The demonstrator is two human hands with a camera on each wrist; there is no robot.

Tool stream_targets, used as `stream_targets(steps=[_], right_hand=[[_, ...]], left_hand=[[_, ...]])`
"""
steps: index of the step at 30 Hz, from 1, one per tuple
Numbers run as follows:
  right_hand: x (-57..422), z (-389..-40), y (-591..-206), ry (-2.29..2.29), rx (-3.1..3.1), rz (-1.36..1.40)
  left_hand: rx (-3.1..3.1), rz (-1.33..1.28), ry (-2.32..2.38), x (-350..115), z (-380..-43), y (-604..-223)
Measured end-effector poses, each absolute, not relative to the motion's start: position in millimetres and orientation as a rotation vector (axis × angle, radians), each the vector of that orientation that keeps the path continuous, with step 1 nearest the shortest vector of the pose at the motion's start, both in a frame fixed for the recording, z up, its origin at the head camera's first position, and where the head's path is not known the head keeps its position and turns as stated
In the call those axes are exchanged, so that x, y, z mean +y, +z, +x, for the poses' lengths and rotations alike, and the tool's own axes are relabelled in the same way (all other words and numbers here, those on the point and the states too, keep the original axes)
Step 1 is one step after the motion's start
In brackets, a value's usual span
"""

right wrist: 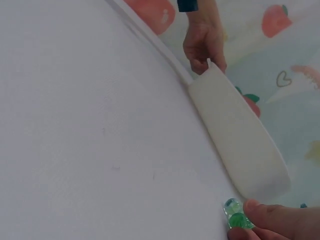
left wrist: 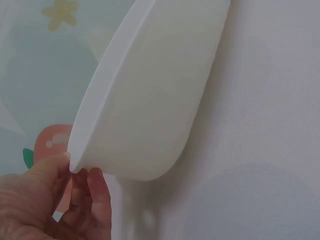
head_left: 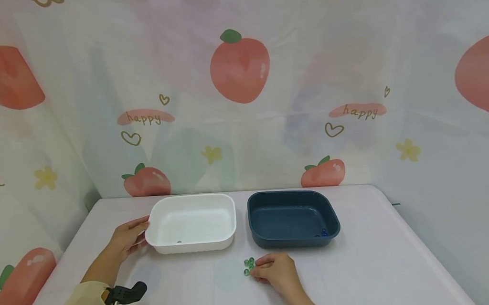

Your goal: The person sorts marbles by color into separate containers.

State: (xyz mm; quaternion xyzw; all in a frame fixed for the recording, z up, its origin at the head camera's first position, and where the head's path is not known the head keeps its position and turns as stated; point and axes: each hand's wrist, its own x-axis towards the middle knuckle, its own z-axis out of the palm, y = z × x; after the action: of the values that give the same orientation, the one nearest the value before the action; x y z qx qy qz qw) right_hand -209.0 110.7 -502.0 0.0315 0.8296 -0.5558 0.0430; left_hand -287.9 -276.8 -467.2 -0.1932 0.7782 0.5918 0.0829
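In the head view my left hand (head_left: 126, 238) grips the left end of a white basin (head_left: 193, 247). The left wrist view shows the thumb on the rim and curled fingers beneath it. Several green glass marbles (head_left: 246, 262) lie in a small cluster on the table, in front of the gap between the basins. My right hand (head_left: 278, 272) is at the right side of this cluster. In the right wrist view its thumb and fingertips pinch a green marble (right wrist: 239, 220). A tiny greenish bit (head_left: 179, 242) shows inside the white basin.
A dark blue basin (head_left: 294, 242) stands to the right of the white one, with blue marbles (head_left: 324, 233) in its front right corner. Both stand on a white-covered table (head_left: 186, 291). A printed fabric backdrop (head_left: 243, 138) rises behind and beside the table.
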Motion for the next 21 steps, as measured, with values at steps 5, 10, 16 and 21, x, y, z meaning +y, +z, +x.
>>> stream_targets(steps=[5, 10, 16, 21], right_hand=[[106.9, -208.3, -501.6, -1.629, 2.647, 0.023], [106.0, -207.7, -501.4, -1.617, 2.675, 0.01], [105.5, -208.2, -502.3, -1.581, 2.738, -0.024], [105.9, -207.7, -502.7, -1.59, 2.726, -0.007]], left_hand=[[2.325, -0.598, 1.762, -277.7, -289.5, -469.1], [2.325, -0.582, 1.769, -278.6, -290.2, -470.9], [2.323, -0.554, 1.786, -278.2, -289.3, -470.8], [2.321, -0.559, 1.784, -279.0, -290.2, -471.9]])
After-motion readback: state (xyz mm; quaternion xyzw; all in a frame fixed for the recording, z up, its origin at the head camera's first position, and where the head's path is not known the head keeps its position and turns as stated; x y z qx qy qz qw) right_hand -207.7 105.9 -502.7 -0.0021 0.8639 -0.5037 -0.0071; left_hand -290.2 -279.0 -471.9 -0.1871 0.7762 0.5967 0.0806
